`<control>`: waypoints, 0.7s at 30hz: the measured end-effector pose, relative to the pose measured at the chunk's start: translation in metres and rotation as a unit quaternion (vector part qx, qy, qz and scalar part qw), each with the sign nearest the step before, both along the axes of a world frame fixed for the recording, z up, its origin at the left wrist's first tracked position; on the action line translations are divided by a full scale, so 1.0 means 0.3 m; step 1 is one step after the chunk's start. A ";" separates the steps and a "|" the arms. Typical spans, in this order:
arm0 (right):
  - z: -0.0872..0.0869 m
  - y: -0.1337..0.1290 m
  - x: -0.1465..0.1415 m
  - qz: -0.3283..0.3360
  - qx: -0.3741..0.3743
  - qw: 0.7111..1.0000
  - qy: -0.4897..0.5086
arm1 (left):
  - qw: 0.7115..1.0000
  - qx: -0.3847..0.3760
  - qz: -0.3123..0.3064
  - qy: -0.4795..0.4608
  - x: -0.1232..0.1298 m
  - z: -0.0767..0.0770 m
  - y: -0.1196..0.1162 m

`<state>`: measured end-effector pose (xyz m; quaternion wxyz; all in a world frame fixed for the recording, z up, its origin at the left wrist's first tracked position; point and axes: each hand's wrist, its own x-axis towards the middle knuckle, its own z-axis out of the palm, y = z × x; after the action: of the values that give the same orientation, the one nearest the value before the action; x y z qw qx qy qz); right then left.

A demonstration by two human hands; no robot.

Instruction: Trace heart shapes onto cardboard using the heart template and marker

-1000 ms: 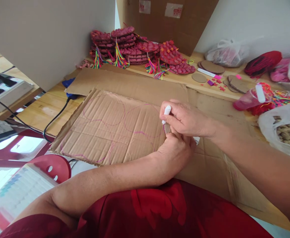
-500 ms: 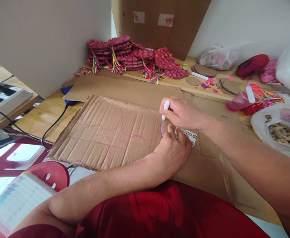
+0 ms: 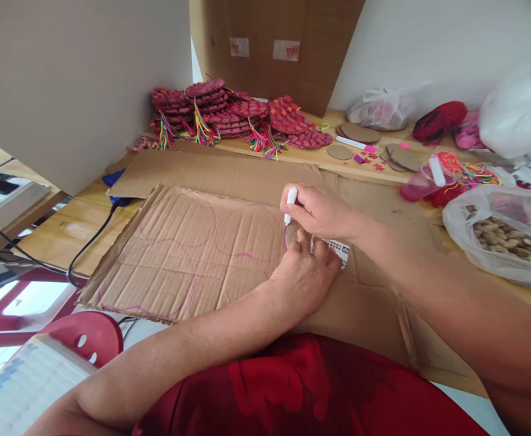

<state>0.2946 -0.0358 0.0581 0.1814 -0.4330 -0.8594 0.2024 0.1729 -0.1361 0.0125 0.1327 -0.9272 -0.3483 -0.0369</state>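
Note:
My right hand [image 3: 322,209] is closed around a white marker [image 3: 291,206], held nearly upright with its tip down at the cardboard sheet [image 3: 156,266]. A purple line shows just below the tip, along the edge of a brown cardboard disc [image 3: 293,232]. My left hand [image 3: 308,266] presses on this disc with bent fingers and hides most of it. Several purple curved outlines are drawn on the corrugated sheet to the left. A white printed label [image 3: 340,249] shows beside my left fingers.
Stacked pink-red round pieces with colourful tassels [image 3: 220,112] stand at the back. Behind my right hand lie cardboard discs [image 3: 360,132], another marker [image 3: 355,143] and small red stars [image 3: 374,158]. A plastic bag of shells [image 3: 508,239] sits at right. A black cable [image 3: 95,233] crosses the left side.
The whole view has shifted, so everything appears slightly further left and lower. Both hands keep nearly the same place on the cardboard, the marker still at the disc's edge.

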 end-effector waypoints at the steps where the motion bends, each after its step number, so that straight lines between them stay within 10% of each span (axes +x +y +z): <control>1: 0.000 0.002 0.006 -0.005 0.000 1.000 -0.003 | 1.000 0.000 -0.001 -0.002 -0.001 -0.001 0.001; 21: -0.028 0.014 0.079 -0.056 0.024 0.998 0.022 | 0.999 -0.044 -0.008 0.001 -0.005 -0.016 0.011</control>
<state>0.3183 -0.0315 0.0497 0.2215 -0.4711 -0.8344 0.1809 0.1715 -0.1330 0.0077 0.0918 -0.9349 -0.3421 -0.0220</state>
